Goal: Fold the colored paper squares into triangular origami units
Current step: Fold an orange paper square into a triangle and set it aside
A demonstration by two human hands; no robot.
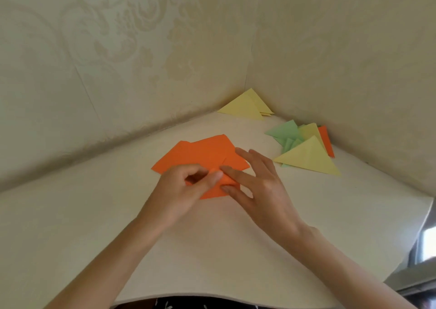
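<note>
From the head, we see our left hand [184,190] pinching the orange sheet [212,192] mid-table [212,249], at the orange stack's [200,154] near edge. Our right hand [262,190] presses it flat-fingered. We judge it light, limp and easily creased, best held by its corners.

White table [212,249]; patterned beige wallpaper [118,49] behind.

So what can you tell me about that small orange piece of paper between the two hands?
The orange piece is thin matte paper, partly folded, with a pointed lower corner. It lies on the white table, overlapping loose orange sheets behind it. The left hand pinches its upper part with thumb and curled fingers; the right hand presses straight fingers on its right side. The hands hide much of it.
</note>
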